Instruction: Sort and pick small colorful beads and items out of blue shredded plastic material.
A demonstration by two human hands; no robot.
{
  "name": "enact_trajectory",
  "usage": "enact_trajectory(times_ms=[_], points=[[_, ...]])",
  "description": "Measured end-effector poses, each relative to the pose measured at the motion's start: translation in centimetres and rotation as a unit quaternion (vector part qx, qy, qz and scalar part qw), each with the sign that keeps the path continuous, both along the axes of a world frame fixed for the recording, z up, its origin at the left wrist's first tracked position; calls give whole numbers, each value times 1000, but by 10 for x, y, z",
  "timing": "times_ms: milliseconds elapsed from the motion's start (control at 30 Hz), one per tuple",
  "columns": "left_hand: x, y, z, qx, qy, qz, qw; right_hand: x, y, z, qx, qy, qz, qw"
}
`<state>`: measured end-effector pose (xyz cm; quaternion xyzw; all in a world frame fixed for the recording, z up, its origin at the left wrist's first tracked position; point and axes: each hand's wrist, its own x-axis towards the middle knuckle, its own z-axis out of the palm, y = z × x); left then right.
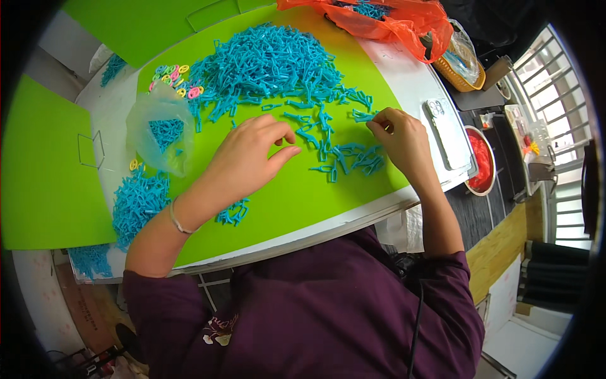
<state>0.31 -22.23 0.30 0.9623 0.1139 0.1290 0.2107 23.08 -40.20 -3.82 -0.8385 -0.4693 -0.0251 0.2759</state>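
Observation:
A large heap of small blue forked plastic pieces (271,63) covers the far middle of the green board (278,218). Loose blue pieces (325,142) lie scattered between my hands. My left hand (252,148) hovers just left of them, thumb and forefinger apart, with nothing visible in it. At the right of the scatter, my right hand (404,139) is closed in a pinch. A blue forked plastic piece (362,116) juts out from its fingertips. A smaller cluster of blue pieces (233,213) sits beneath my left forearm, partly hidden by it.
Coloured plastic rings (173,76) and a clear bag of blue pieces (165,129) lie at the left. Another blue pile (140,202) is beside my left forearm. A phone (443,134) rests at the right edge; a red plastic bag (398,25) stands at the far right.

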Motion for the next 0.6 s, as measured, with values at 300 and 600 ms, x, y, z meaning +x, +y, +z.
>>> enact_trajectory(times_ms=[300, 600], points=[[26, 26, -18, -27, 17, 32, 999, -67, 36, 10, 62, 155, 163, 972], [9, 23, -10, -125, 12, 25, 992, -7, 6, 35, 76, 156, 40, 984]])
